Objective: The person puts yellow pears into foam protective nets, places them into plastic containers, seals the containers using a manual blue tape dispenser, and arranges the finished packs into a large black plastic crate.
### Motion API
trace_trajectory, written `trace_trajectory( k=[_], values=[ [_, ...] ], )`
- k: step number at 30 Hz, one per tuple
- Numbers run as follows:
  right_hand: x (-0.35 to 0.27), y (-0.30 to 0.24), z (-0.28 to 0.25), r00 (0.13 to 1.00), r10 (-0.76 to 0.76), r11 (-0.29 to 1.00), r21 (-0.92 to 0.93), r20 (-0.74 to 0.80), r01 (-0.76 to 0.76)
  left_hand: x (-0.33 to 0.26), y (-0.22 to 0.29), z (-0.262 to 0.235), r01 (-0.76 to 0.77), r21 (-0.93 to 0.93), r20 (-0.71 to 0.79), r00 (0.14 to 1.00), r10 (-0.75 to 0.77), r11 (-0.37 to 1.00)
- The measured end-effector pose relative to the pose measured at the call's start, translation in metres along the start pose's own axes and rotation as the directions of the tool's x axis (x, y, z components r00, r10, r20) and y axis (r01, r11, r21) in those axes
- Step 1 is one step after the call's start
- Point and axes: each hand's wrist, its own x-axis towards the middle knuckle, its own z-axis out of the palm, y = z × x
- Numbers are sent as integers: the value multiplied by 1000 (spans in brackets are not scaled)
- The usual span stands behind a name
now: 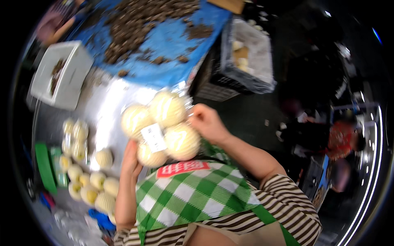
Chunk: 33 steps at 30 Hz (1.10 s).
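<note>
A clear-wrapped pack of round fruit (180,141) in cream foam nets is held up before my apron. On its top, between the fruits, sits a white printed label (153,137). My left hand (131,159) supports the pack from its near left side, its fingers mostly hidden behind the fruit. At the pack's right edge, my right hand (206,121) is closed, with thumb and fingers pinched together at the clear wrap. Below and left, a single netted fruit (104,158) lies on the shiny metal table (100,96).
Several loose netted fruits (89,194) and another wrapped pack (80,132) lie at the left, near a green box (45,167). A white bin (74,78) stands behind them. Brown clumps cover a blue sheet (164,71) at the back. Beside it is a plastic-lined crate (251,82); people appear farther off.
</note>
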Motion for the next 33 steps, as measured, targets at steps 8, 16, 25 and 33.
trace_trajectory(
  k=[8, 16, 25, 33],
  values=[
    [1, 1, 18, 987, 152, 981, 115, 54, -158, -16, -5, -16, -142, -89, 135, 979, 154, 986],
    [20, 11, 47, 892, 331, 893, 203, 309, -402, -40, -14, -24, -204, -263, -78, 979, 189, 943],
    [62, 38, 133, 646, 384, 765, 165, 660, -623, -60, 47, -116, -152, 18, -279, 948, 151, 988],
    [97, 70, 304, 635, 344, 614, 346, 691, -710, -24, 203, -270, 30, 344, -276, 959, 71, 939]
  ],
)
